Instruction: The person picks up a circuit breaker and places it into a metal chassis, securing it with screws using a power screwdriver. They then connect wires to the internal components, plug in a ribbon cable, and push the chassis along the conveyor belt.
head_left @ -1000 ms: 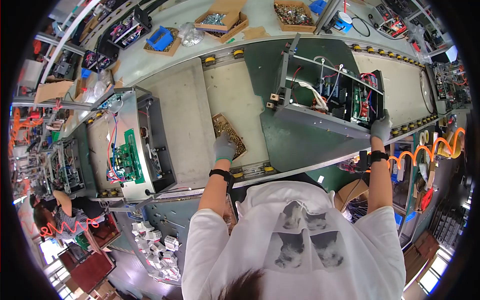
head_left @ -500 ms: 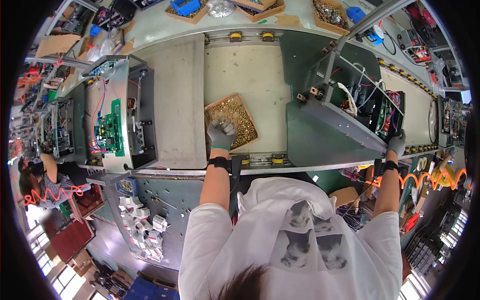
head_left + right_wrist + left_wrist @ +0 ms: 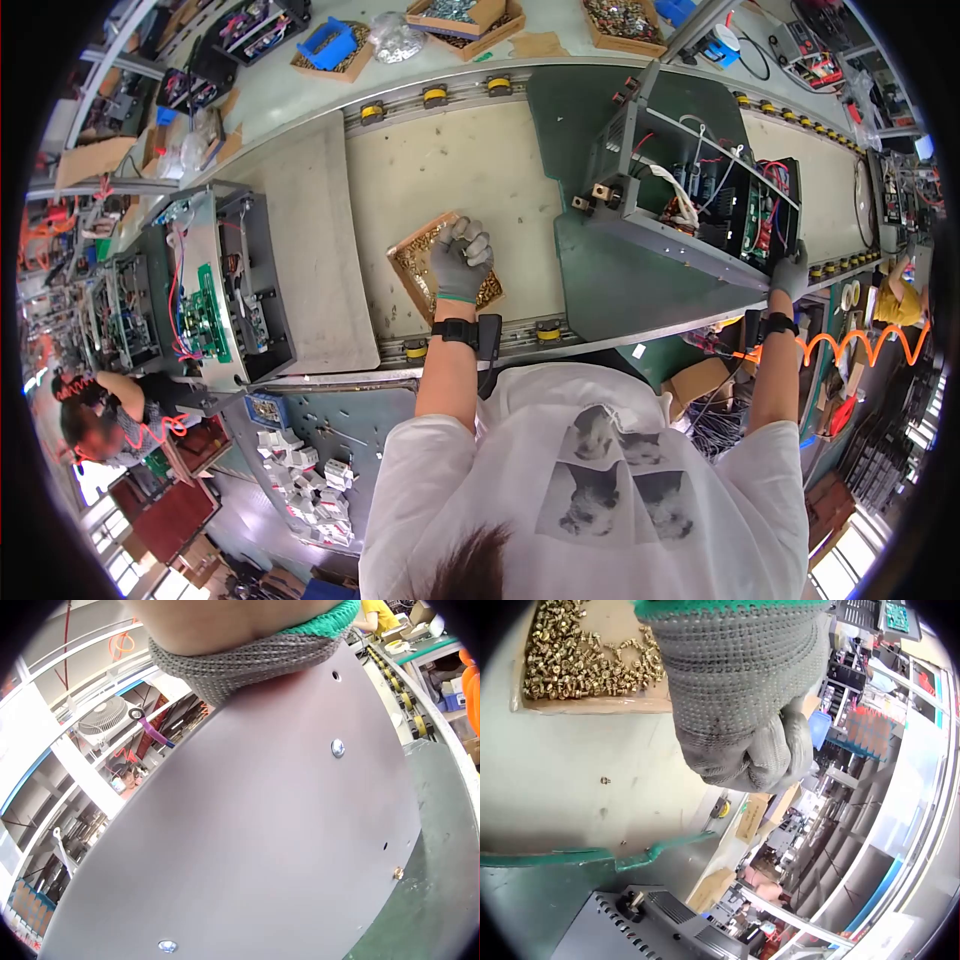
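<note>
My left hand (image 3: 463, 260), in a grey glove, is over the right side of a shallow cardboard box (image 3: 398, 268) of brass-coloured screws (image 3: 570, 667). Its fingers are curled into a fist around screws, which the glove hides. The left wrist view has the fist beside the box's edge. My right hand (image 3: 788, 275), gloved too, grips the near right corner of a grey metal chassis (image 3: 690, 240) holding wires and circuit boards. In the right wrist view, the chassis side panel (image 3: 247, 802) hides the right fingers; its glove cuff (image 3: 247, 667) shows above the panel edge.
The chassis stands on a dark green board (image 3: 620, 300) on a roller conveyor. Left of the box lie a grey board (image 3: 310, 250) and another open unit (image 3: 225, 290). Boxes of small parts (image 3: 625, 25) line the back bench. Another person (image 3: 110, 420) is at far left.
My left hand has come up from inside the screw box, curled into a fist and shifted right. The grey board has slid left, away from the green board. My right hand stays on the chassis.
</note>
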Tool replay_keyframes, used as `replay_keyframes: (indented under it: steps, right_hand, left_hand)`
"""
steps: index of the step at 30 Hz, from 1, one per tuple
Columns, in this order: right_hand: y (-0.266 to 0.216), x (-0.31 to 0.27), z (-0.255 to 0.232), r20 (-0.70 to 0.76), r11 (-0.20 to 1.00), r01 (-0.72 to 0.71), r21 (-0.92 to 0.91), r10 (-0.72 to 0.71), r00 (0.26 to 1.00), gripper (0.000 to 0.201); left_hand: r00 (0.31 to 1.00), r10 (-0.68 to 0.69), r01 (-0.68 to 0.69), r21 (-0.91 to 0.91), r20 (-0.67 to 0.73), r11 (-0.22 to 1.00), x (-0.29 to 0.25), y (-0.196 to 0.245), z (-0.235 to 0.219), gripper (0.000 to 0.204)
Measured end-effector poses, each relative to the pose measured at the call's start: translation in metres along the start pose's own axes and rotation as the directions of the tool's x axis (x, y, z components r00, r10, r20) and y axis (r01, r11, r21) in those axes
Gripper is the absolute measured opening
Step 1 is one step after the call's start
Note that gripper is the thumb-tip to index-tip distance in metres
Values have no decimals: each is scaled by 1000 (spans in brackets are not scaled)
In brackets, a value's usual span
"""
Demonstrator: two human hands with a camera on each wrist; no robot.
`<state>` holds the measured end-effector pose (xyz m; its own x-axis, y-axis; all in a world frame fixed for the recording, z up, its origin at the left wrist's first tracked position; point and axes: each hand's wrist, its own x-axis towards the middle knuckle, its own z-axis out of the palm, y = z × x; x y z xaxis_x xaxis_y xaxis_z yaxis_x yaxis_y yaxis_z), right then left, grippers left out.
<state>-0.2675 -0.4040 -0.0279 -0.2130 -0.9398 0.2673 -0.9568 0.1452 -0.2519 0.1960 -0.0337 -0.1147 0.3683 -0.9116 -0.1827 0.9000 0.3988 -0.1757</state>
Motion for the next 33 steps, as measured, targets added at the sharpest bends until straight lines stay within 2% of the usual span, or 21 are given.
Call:
replay_keyframes:
  steps: [1,3,5,6,8,9,10,11,12,13,14,15,17,19,21,25,27,29,30,31,33]
  right_hand:
    - [-6,-4,-4,-1,1000,-14,-1,14,1000,52]
    - [-16,-9,-12,34,996,-63,-65,65,997,50]
    - [-12,-10,-8,22,997,-66,-35,66,998,49]
    - [-10,-9,-6,9,999,-54,-4,55,998,48]
    - [-6,-9,-3,5,998,-61,13,61,998,47]
    - [-5,-9,-2,-1,998,-58,32,58,998,46]
    - [-8,-11,-4,17,997,-79,14,78,997,47]
    - [-12,-12,-7,15,996,-88,12,88,996,47]
    - [-15,-14,-9,29,995,-102,1,102,994,47]
    - [-15,-16,-10,44,993,-117,-11,117,992,47]
    - [-13,-17,-8,42,992,-126,-14,126,991,47]
    - [-10,-16,-6,24,995,-99,10,99,995,47]
    - [-11,-18,-7,-1,996,-81,28,81,997,46]
    - [-17,-21,-12,11,993,-112,21,112,994,45]
    - [-15,-21,-10,2,992,-125,-9,125,992,43]
    - [-16,-22,-10,9,988,-149,-43,150,989,36]
    - [-14,-25,-11,-11,995,-100,-11,100,995,35]
    - [-25,-33,-18,7,991,-134,-6,134,991,32]
    - [-24,-36,-15,-5,994,-112,12,112,994,32]
    - [-38,-44,-25,23,992,-127,9,127,992,33]
    - [-45,-58,-23,-28,990,-61,128,65,998,34]
  left_hand:
    - [995,-3,7,36,-96,999,4,0,-4,21]
    - [990,-35,50,107,-137,993,11,-3,-1,17]
    - [922,134,10,369,-363,929,19,-12,7,10]
    - [922,127,20,373,-365,928,23,-11,0,10]
    - [891,183,111,590,-415,799,37,-4,-31,12]
    - [893,174,121,593,-415,796,45,-2,-45,12]
    - [830,264,264,763,-492,590,53,-1,-56,18]
    - [763,375,416,844,-527,339,61,1,-67,23]
    - [765,369,421,844,-527,333,67,-3,-68,23]
    - [806,455,499,848,-378,-180,73,-8,-70,29]
    - [869,450,476,606,-208,-638,79,-15,-73,36]
    - [872,442,471,604,-210,-643,87,-25,-66,36]
    - [776,436,566,198,-456,-800,101,-48,-38,46]
    - [760,451,566,134,-467,-814,109,-55,-47,46]
    - [785,453,552,144,-422,-822,114,-52,-69,43]
    - [852,338,424,150,-399,-893,118,-44,-89,38]
    - [891,300,398,272,-340,-876,117,-36,-95,30]
    - [957,263,270,693,-120,-668,106,-14,-127,28]
    - [890,371,410,820,-264,-400,100,-14,-111,26]
    - [799,421,507,857,-429,-90,93,-18,-81,27]
    - [744,274,458,764,-609,455,71,-27,-16,24]
